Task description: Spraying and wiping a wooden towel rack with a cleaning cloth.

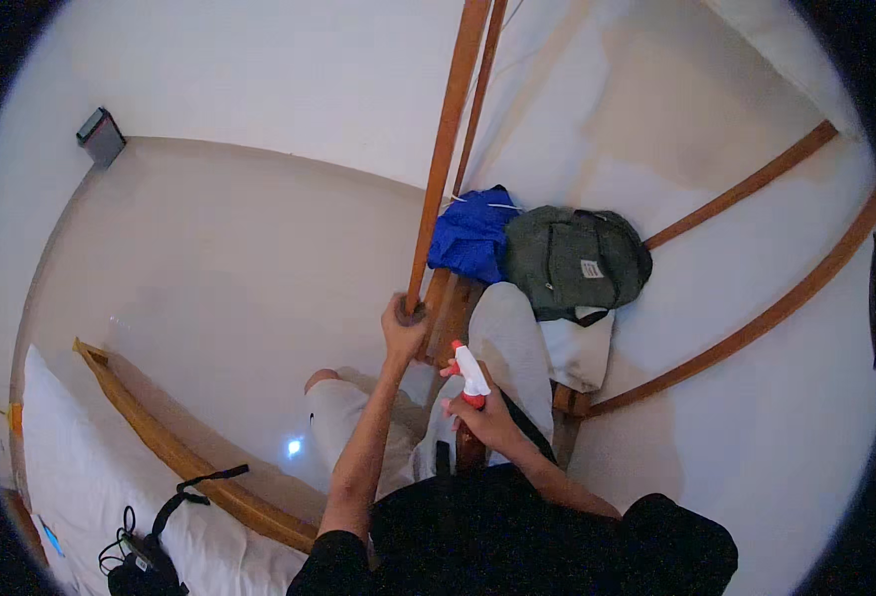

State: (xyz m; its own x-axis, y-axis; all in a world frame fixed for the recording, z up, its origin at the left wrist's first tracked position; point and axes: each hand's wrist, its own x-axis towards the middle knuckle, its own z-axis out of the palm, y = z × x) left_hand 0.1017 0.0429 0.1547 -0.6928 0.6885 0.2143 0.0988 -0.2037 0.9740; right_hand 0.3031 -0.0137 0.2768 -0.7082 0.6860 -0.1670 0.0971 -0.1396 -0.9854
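Note:
My left hand (pixel 398 336) is closed around the lower part of a tall, thin wooden post (pixel 444 159). A dark patch shows inside its curled fingers, and I cannot make out what it is. In front of my body, my right hand (pixel 498 425) grips a spray bottle (pixel 472 377) with a white and red trigger head and a dark reddish-brown body. The bottle stands roughly upright between my legs, its nozzle tilted toward the post. Fingers of that hand lie around the bottle's neck and near the trigger.
A blue bag (pixel 473 238) and a dark green backpack (pixel 579 260) sit just beyond my knee. A white cloth bag (pixel 579 353) lies below the backpack. Curved wooden rails (pixel 746 350) run along the right. At lower left are a wood-edged bed (pixel 110 477) and a black strapped item (pixel 150 558).

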